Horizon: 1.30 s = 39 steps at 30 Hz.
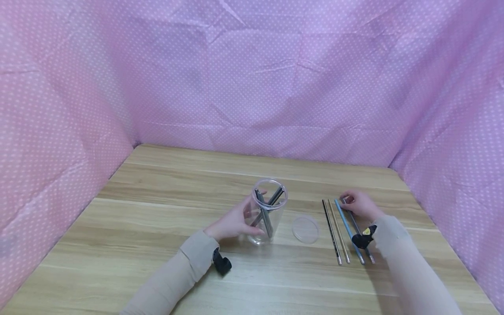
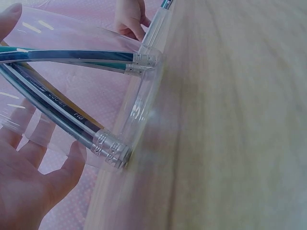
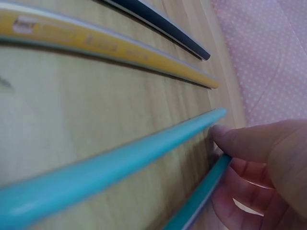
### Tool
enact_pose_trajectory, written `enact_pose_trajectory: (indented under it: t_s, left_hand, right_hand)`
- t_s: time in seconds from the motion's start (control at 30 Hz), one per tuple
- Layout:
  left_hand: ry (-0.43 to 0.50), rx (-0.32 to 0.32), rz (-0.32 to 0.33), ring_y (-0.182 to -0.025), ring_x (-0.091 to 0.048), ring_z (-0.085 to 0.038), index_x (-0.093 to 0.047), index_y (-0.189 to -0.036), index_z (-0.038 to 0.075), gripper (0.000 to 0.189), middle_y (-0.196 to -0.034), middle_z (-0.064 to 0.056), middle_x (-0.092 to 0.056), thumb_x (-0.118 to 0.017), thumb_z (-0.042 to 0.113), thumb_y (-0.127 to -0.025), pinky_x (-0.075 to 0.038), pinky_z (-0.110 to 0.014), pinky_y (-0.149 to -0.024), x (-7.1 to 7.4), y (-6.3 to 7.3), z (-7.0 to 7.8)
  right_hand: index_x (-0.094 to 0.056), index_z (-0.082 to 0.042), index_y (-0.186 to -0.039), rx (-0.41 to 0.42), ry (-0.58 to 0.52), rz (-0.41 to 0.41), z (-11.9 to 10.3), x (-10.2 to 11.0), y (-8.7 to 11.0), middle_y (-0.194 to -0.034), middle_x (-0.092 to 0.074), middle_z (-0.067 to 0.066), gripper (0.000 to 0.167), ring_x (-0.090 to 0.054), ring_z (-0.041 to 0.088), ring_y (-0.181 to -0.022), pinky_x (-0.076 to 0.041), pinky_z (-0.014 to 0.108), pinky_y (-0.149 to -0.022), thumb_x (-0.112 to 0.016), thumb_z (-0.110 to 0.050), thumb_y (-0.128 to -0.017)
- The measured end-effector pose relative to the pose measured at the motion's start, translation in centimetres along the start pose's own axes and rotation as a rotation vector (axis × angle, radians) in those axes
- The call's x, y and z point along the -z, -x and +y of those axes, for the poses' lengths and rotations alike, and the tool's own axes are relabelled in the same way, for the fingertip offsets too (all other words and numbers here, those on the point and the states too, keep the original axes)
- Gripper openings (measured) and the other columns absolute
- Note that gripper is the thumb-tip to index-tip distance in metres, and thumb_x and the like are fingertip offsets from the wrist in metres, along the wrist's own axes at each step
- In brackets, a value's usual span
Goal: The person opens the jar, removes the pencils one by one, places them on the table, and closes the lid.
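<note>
My left hand (image 1: 232,223) wraps round a clear plastic jar (image 1: 278,221) that stands uncovered on the table. Inside, several pencils (image 2: 67,108) lean crosswise, their metal-banded ends at the jar's bottom. Over on the right, my right hand (image 1: 363,205) pinches the far end of the rightmost pencil (image 3: 204,194), teal with a dark edge, between thumb and fingers. Beside it lies a light blue pencil (image 1: 346,223), close to the thumb tip. A yellow pencil (image 1: 338,229) and a black pencil (image 1: 331,229) lie farther left, roughly parallel, eraser ends toward me.
A round clear lid (image 1: 305,230) lies flat between the jar and the row of pencils. Pink dotted cloth (image 1: 252,87) hangs behind and on both sides of the wooden table (image 1: 130,227). A small black camera sits on each wrist.
</note>
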<state>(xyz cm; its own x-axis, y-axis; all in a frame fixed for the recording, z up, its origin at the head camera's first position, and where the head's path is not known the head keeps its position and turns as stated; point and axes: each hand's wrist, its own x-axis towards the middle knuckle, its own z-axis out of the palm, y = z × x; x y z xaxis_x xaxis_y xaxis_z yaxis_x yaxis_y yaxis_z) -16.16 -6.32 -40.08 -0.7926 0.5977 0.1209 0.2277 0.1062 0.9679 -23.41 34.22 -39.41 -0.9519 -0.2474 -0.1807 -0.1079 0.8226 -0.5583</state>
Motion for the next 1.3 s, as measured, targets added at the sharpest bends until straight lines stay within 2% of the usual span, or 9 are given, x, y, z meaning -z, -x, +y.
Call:
enact_pose_trajectory:
  t_s: [0.23,0.43,0.6,0.87,1.03,1.2,1.3]
  left_hand:
    - [0.008,-0.003,-0.003,-0.133,-0.039,-0.038,-0.018,-0.151,0.019,0.105,-0.152,-0.014,-0.031,-0.080,0.002,-0.068,-0.032,-0.051,-0.111,0.0,0.0,-0.1]
    - [-0.002,-0.005,0.000,-0.136,-0.037,-0.032,-0.019,-0.151,0.021,0.105,-0.151,-0.009,-0.035,-0.081,0.003,-0.068,-0.031,-0.049,-0.113,0.1,0.0,0.0]
    - [-0.009,-0.009,0.007,-0.136,-0.037,-0.029,-0.019,-0.151,0.018,0.105,-0.150,-0.005,-0.038,-0.081,0.003,-0.068,-0.031,-0.049,-0.113,0.1,0.0,0.1]
    - [0.004,-0.007,-0.002,-0.137,-0.034,-0.032,-0.018,-0.152,0.018,0.104,-0.152,-0.009,-0.034,-0.080,0.003,-0.069,-0.029,-0.051,-0.114,0.1,0.0,0.0]
    - [0.001,0.003,-0.012,-0.137,-0.034,-0.033,-0.016,-0.152,0.017,0.104,-0.153,-0.011,-0.031,-0.080,0.005,-0.070,-0.029,-0.051,-0.113,0.1,0.1,0.0]
    - [0.017,-0.013,-0.016,-0.136,-0.036,-0.036,-0.016,-0.152,0.017,0.104,-0.153,-0.014,-0.030,-0.079,0.003,-0.070,-0.030,-0.052,-0.113,0.0,0.0,-0.2]
    - [0.027,-0.009,-0.012,-0.135,-0.036,-0.038,-0.017,-0.151,0.019,0.104,-0.153,-0.014,-0.030,-0.079,0.001,-0.070,-0.030,-0.052,-0.112,0.0,0.1,-0.2]
  right_hand:
    - [-0.057,0.009,-0.113,0.027,0.053,0.021,0.0,-0.1,-0.1,-0.093,-0.062,0.019,0.031,-0.059,0.022,-0.081,-0.052,0.030,-0.065,-0.061,-0.010,-0.090]
    - [-0.058,0.008,-0.112,0.043,0.088,0.028,-0.1,-0.1,-0.1,-0.091,-0.062,0.017,0.029,-0.058,0.023,-0.081,-0.051,0.031,-0.066,-0.061,-0.010,-0.089]
    - [-0.058,0.007,-0.113,0.051,0.100,0.022,0.0,0.0,-0.1,-0.094,-0.063,0.019,0.030,-0.059,0.027,-0.085,-0.053,0.038,-0.070,-0.061,-0.011,-0.090]
    - [-0.058,0.008,-0.109,0.118,0.105,0.045,0.4,0.0,0.2,-0.090,-0.063,0.020,0.030,-0.060,0.028,-0.082,-0.053,0.039,-0.068,-0.062,-0.014,-0.088]
    - [-0.058,0.009,-0.112,0.082,0.108,0.042,0.0,0.0,0.4,-0.096,-0.064,0.023,0.031,-0.061,0.033,-0.088,-0.054,0.047,-0.075,-0.061,-0.012,-0.089]
    - [-0.054,0.010,-0.118,0.041,0.072,0.035,-0.2,0.6,0.5,-0.095,-0.063,0.020,0.036,-0.059,0.025,-0.082,-0.052,0.034,-0.067,-0.059,-0.013,-0.091]
    - [-0.053,0.009,-0.121,0.043,0.071,0.053,-0.6,1.0,0.6,-0.098,-0.062,0.020,0.037,-0.060,0.026,-0.083,-0.051,0.033,-0.067,-0.058,-0.013,-0.091]
